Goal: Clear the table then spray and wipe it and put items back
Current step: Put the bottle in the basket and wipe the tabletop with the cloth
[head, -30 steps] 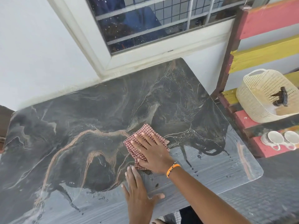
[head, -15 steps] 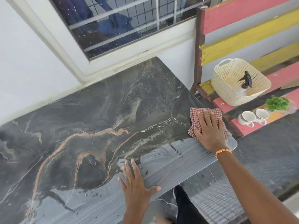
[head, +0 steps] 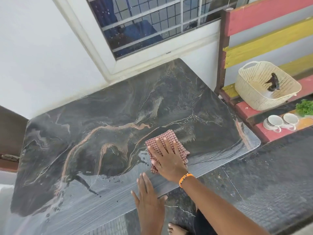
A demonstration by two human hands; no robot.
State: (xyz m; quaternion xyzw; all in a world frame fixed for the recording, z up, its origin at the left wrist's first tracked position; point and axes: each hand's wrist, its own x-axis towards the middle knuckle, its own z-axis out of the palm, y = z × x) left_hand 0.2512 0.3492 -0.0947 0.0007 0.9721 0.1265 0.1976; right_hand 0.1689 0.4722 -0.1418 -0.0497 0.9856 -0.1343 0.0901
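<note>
The dark marble-patterned table point(head: 105, 119) fills the middle of the view, with wet streaks and droplets along its near edge. My right hand point(head: 166, 158) lies flat, fingers spread, pressing a red-and-white checked cloth point(head: 165, 137) onto the tabletop right of centre. My left hand point(head: 149, 199) rests flat on the near edge of the table, fingers apart, holding nothing. An orange band sits on my right wrist.
A red and yellow slatted bench point(head: 264, 46) stands to the right. It carries a cream basket point(head: 254, 97) holding a dark spray bottle point(head: 273, 81), two white cups point(head: 281, 122) and a green plant point(head: 304, 107). A window and white wall are behind.
My right hand slid the cloth from the table's middle to its right edge, then back left toward the centre. My left hand stayed on the near edge.
</note>
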